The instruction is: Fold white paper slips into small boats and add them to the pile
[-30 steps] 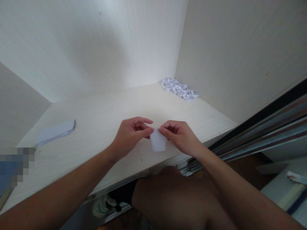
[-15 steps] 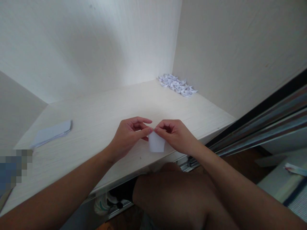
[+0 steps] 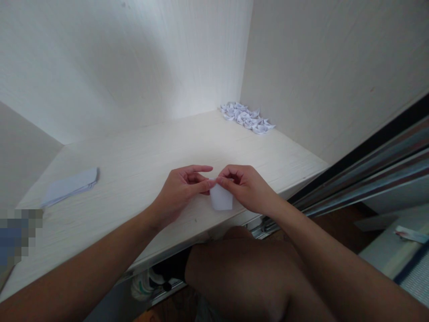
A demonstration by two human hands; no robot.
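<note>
A small white sheet of paper hangs from my fingertips above the front part of the white shelf. My left hand pinches its top edge between thumb and fingers, with the index finger stretched out above. Right beside it, my right hand grips the same edge, thumb against curled fingers. The two thumb tips almost meet. Part of the paper's upper edge is hidden behind the fingers.
A stack of white paper sheets lies on the shelf at the left. Several folded white paper pieces are heaped in the back right corner. Dark-edged sliding door at the right; my leg is below the shelf's front edge.
The paper has shifted slightly to the right and its lower edge sits a little higher. Both hands keep their pinch with hardly any movement.
</note>
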